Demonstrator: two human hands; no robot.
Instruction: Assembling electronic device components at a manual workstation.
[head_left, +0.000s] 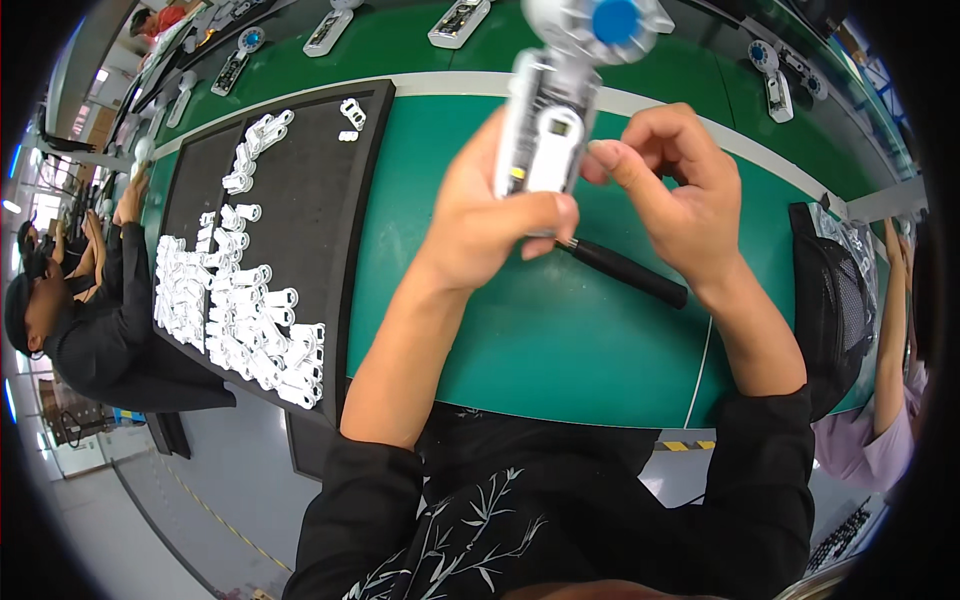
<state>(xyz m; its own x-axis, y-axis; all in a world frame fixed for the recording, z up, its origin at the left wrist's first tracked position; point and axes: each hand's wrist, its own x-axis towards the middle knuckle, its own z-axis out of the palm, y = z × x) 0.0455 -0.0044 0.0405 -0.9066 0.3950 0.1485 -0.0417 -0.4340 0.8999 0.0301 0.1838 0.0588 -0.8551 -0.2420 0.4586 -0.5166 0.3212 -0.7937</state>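
Observation:
My left hand is closed around the lower part of a white handheld fan, thumb across its end. The fan is raised above the bench, its round head with a blue centre pointing away from me and cut off by the top edge. A white plastic cover piece with a small dark window sits in its open handle. My right hand is beside the handle, thumb and fingers curled into a pinch; anything between them cannot be made out. Below lies a black-handled tool with a thin metal shaft, partly hidden.
On the left, a black divided tray holds many small white plastic parts. More opened fans lie on the green line beyond the bench. A black mesh bag stands right. Co-workers sit at both sides.

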